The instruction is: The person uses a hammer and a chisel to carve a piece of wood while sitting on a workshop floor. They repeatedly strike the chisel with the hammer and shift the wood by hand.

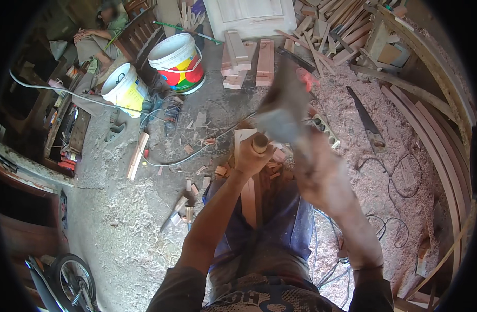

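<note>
My left hand [250, 161] is wrapped round an upright chisel, whose round wooden handle end [259, 141] pokes out above the fist. Its blade is hidden below. Under that hand a length of wood [250, 200] runs between my knees. My right hand [319, 174], smeared by motion, is closed on a blurred hatchet [282, 99]. The hatchet's grey blunt end hangs just above and right of the chisel handle. Wood offcuts [272, 170] lie around the workpiece.
Two buckets [176, 60] stand at the far left, near a seated person [101, 39]. Stacked boards [238, 57] lie ahead. On the right are a handsaw [364, 115], shavings, cables and long curved planks [431, 140]. A chisel-like tool [174, 212] lies left of my knee.
</note>
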The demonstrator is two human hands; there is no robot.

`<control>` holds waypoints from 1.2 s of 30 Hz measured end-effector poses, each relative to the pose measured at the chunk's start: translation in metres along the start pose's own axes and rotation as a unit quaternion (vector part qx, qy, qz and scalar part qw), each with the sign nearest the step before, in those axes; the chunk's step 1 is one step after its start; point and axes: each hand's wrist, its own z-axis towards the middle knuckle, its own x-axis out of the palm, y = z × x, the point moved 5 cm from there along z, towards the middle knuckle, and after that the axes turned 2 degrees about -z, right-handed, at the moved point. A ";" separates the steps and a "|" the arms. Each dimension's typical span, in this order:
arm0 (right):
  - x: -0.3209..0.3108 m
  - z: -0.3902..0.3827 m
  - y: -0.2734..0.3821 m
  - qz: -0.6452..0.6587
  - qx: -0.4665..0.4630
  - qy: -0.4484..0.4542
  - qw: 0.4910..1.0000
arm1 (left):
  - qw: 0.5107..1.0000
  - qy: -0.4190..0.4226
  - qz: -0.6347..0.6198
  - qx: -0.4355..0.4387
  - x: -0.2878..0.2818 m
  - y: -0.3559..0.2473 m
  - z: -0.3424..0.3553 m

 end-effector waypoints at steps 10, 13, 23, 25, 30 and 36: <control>-0.003 -0.003 0.003 0.012 -0.022 0.027 0.999 | 1.000 -0.013 0.016 -0.016 -0.015 -0.006 -0.019; -0.069 0.015 0.044 0.131 -0.062 -0.159 0.977 | 0.999 -0.022 0.029 -0.028 -0.019 -0.001 -0.023; 0.065 -0.029 -0.022 -0.110 0.031 0.114 0.987 | 0.979 -0.012 0.133 0.156 -0.014 -0.021 -0.040; 0.061 -0.042 -0.028 -0.056 0.081 0.092 0.991 | 0.997 -0.020 0.027 0.068 -0.011 -0.019 -0.038; 0.075 -0.079 -0.052 0.047 0.166 0.034 0.984 | 0.994 -0.098 0.033 -0.046 -0.028 0.015 -0.015; 0.133 -0.152 -0.123 -0.054 0.175 0.132 0.974 | 0.993 -0.110 0.034 0.026 -0.025 -0.056 0.015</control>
